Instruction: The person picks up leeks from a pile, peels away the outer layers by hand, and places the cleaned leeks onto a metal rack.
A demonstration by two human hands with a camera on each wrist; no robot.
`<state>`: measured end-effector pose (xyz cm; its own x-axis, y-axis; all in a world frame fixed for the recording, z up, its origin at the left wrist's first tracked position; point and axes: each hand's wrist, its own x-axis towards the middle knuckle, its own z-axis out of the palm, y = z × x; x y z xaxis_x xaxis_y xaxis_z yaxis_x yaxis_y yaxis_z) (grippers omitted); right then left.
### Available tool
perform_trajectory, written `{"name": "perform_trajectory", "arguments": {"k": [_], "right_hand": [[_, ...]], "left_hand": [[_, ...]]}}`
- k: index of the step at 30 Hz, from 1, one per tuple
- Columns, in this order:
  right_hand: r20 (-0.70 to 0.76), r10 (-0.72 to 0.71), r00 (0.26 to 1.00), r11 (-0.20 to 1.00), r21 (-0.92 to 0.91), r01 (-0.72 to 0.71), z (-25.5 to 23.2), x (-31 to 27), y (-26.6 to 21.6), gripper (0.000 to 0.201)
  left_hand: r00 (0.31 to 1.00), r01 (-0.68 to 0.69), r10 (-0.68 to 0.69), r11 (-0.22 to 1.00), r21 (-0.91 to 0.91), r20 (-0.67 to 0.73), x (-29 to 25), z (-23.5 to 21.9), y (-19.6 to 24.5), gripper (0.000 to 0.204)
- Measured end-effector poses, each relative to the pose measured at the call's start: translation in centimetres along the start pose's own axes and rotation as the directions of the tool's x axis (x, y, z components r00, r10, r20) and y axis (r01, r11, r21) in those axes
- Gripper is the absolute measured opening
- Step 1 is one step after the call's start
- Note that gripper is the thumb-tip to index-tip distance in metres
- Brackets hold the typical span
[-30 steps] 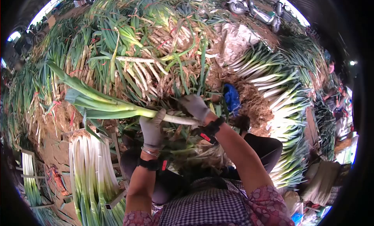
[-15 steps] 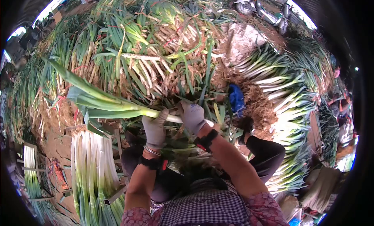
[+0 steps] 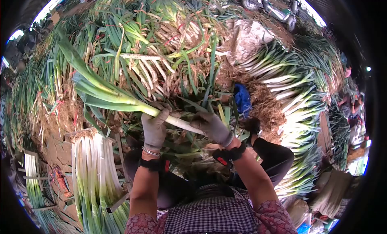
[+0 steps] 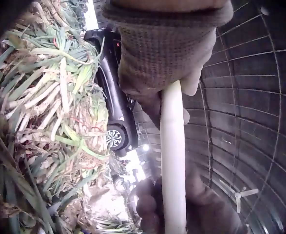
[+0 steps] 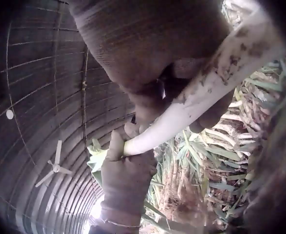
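Note:
A large green onion (image 3: 183, 124) is held slantwise before the lap, its broad green leaves fanning to the upper left. My gloved left hand (image 3: 154, 131) grips its stem just below the leaves. Lower on the white stem (image 5: 174, 119), the gloved right hand (image 3: 213, 127) has its fingers curled round it. Brown soil and torn skin mark the stem beyond that hand in the right wrist view. A small shiny bit (image 5: 163, 90) shows between the right fingers; its kind is not clear. In the left wrist view, the pale stem (image 4: 173, 161) runs between both hands.
Unpeeled green onions (image 3: 149, 74) are heaped in front. Clean ones (image 3: 290, 97) lie in a long row at right, beside a blue cloth or bag (image 3: 242, 99). A bundle (image 3: 90, 165) stands in a frame at left. A scooter (image 3: 274, 12) is parked at the back.
The right hand first slid up the stem toward the left hand, then moved back down toward the root end. The left hand keeps its grip, and the onion now tilts more steeply.

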<state>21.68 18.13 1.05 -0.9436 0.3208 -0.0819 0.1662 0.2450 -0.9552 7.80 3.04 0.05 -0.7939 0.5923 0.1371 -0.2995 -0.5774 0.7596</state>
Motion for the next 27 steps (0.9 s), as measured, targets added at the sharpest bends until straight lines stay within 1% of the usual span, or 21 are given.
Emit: {"name": "perform_trajectory", "arguments": {"k": [2, 3, 5, 6, 7, 8, 9, 11, 13, 14, 15, 16, 17, 18, 19, 20, 21, 22, 24, 25, 27], "right_hand": [[-0.038, 0.130, 0.991, 0.991, -0.025, -0.131, -0.3, -0.2, -0.2, 0.020], [-0.032, 0.133, 0.991, 0.991, -0.029, -0.134, -0.3, -0.4, -0.3, 0.020], [-0.074, -0.036, 0.997, 0.991, -0.130, 0.026, -0.4, -0.7, -0.5, 0.026], [-0.071, -0.036, 0.997, 0.991, -0.129, 0.026, -0.4, -1.0, -0.1, 0.026], [-0.140, 0.000, 0.990, 0.983, 0.184, 0.026, -0.4, -1.4, 0.5, 0.028], [-0.194, 0.056, 0.979, 0.877, 0.478, 0.045, -0.6, -1.7, 0.5, 0.030], [-0.190, 0.055, 0.980, 0.878, 0.477, 0.044, -1.2, -2.1, 0.5, 0.030], [-0.188, 0.097, 0.977, 0.672, 0.737, 0.075, -2.5, -3.2, 0.1, 0.034], [-0.218, 0.115, 0.969, 0.653, 0.752, 0.092, -3.8, -4.1, 0.7, 0.028], [-0.255, 0.113, 0.960, 0.888, 0.459, 0.017, -5.0, -4.9, 1.1, 0.025], [-0.285, 0.095, 0.954, 0.993, 0.100, -0.069, -6.1, -5.4, 1.6, 0.023], [-0.378, 0.195, 0.905, 0.979, 0.012, -0.206, -6.7, -5.5, 2.6, 0.014], [-0.378, 0.196, 0.905, 0.978, 0.009, -0.208, -6.7, -5.3, 3.1, 0.014], [-0.509, -0.063, 0.859, 0.936, -0.329, -0.126, -6.8, -5.1, 3.7, 0.013], [-0.527, -0.347, 0.776, 0.766, -0.637, -0.090, -7.1, -4.9, 4.0, 0.012], [-0.386, -0.510, 0.769, 0.601, -0.799, -0.003, -5.9, -4.2, 1.0, 0.010], [-0.453, -0.421, 0.786, 0.679, -0.732, -0.058, -4.0, -3.3, 0.8, 0.011], [-0.414, -0.451, 0.791, 0.687, -0.727, 0.011, -2.0, -2.6, 0.4, 0.014], [-0.393, -0.453, 0.800, 0.596, -0.801, -0.055, 1.0, -1.0, -1.3, 0.015], [-0.392, -0.457, 0.799, 0.595, -0.802, -0.053, 1.6, -0.2, -0.9, 0.015], [-0.377, -0.426, 0.822, 0.615, -0.788, -0.043, 2.3, 2.0, 1.6, 0.015]], "left_hand": [[1.000, -0.021, 0.021, 1.000, 0.002, 0.004, 0.4, -0.4, -0.2, 0.020], [0.999, -0.037, 0.037, 0.999, 0.006, 0.018, 0.6, -0.5, -0.3, 0.021], [0.999, -0.034, 0.034, 0.999, 0.001, 0.017, 0.8, -0.4, -0.1, 0.019], [0.999, -0.023, 0.023, 1.000, -0.015, -0.031, 1.0, -0.4, 0.3, 0.019], [0.997, -0.015, 0.012, 0.999, -0.031, -0.079, 1.2, -0.4, 0.6, 0.018], [0.996, -0.019, 0.022, 0.999, 0.034, -0.090, 1.4, -0.7, 0.8, 0.016], [0.995, -0.021, 0.024, 0.999, 0.034, -0.093, 1.4, -0.8, 0.9, 0.016], [0.991, -0.033, 0.031, 0.999, -0.017, -0.134, 1.4, -1.0, 1.2, 0.016], [0.984, -0.048, 0.041, 0.998, -0.035, -0.172, 1.6, -1.2, 1.5, 0.014], [0.976, -0.064, 0.052, 0.997, -0.050, -0.210, 1.6, -1.2, 1.5, 0.013], [0.976, -0.065, 0.052, 0.997, -0.053, -0.210, 1.6, -1.0, 1.7, 0.013], [0.973, -0.067, 0.064, 0.998, -0.008, -0.221, 1.5, -0.7, 1.8, 0.012], [0.970, -0.066, 0.073, 0.997, 0.037, -0.231, 1.4, -0.6, 1.9, 0.011], [0.971, -0.064, 0.070, 0.997, 0.033, -0.228, 1.4, -0.5, 1.7, 0.011], [0.961, -0.066, 0.065, 0.998, 0.007, -0.268, 1.6, -0.4, 1.4, 0.010], [0.950, -0.067, 0.058, 0.998, -0.018, -0.307, 1.7, -0.4, 1.2, 0.009], [0.952, -0.061, 0.053, 0.998, -0.018, -0.302, 1.7, -0.3, 0.8, 0.009], [0.939, -0.059, 0.041, 0.997, -0.042, -0.341, 1.7, -0.2, 0.5, 0.008], [0.905, 0.027, -0.026, 1.000, -0.004, -0.425, 1.4, 0.2, 0.2, 0.010], [0.905, 0.023, -0.023, 1.000, -0.005, -0.424, 1.1, 0.3, 0.0, 0.010], [0.859, 0.027, -0.197, 0.939, -0.343, -0.472, 0.8, 0.0, -0.3, 0.013]]}}
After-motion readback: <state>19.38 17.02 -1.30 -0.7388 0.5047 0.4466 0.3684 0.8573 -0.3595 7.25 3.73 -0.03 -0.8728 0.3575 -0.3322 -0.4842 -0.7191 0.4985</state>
